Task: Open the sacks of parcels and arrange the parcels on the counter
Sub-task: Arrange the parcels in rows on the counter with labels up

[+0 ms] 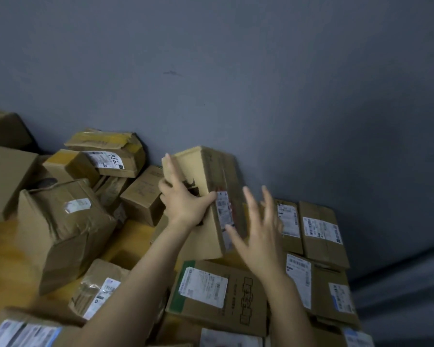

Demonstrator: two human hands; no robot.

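**Many parcels, one tilted box in hand**

Several taped brown cardboard parcels (pixel 65 221) crowd the yellow tabletop (pixel 8 259). The left hand (pixel 183 206) grips the end of a tilted, white-labelled brown cardboard box (pixel 206 171) over the pile. The right hand (pixel 261 236) hovers beside it, fingers spread, holding nothing. Flat labelled cartons (pixel 321 229) lie rightmost.

A single wide-angle view, worn on the person's head, looks forward and down along both bare forearms, which enter from the bottom edge. It sits near, at arm's reach: the left hand (pixel 183 204), gripping a tilted brown cardboard box (pixel 211 169), and the spread right hand (pixel 258 234) lie mid-frame. The frame leans, so the plain grey wall (pixel 261 83) beyond the fingertips fills the upper half; labelled brown cardboard parcels (pixel 65 229) on the yellow counter (pixel 5 256) lie left, right and below the fingers.
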